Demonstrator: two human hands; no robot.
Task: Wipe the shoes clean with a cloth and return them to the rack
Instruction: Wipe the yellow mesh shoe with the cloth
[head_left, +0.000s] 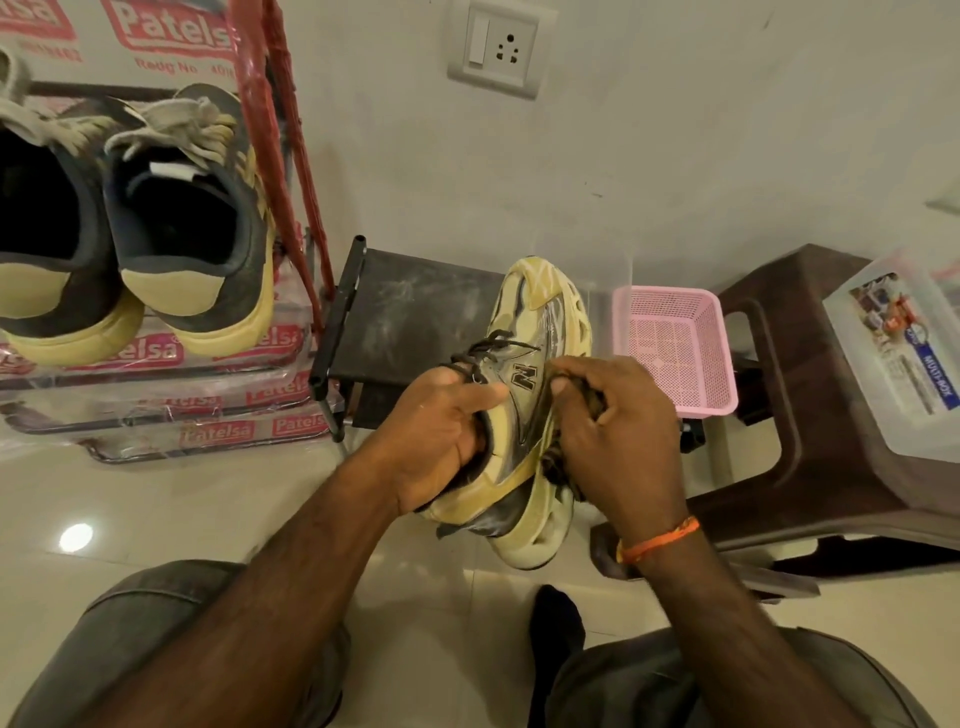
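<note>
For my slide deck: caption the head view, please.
Left hand holds sneaker; right hand rubs it with dark cloth.

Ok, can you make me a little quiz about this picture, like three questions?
1. True or false: the left hand holds the yellow shoe by its opening.
2. What does the right hand press against the side of the shoe? A) a brush B) a dark cloth C) a sponge
3. How many shoes sit on the rack at the upper left?

Key
1. True
2. B, the dark cloth
3. Two in view; the frame cuts the rack off at the left.
</note>
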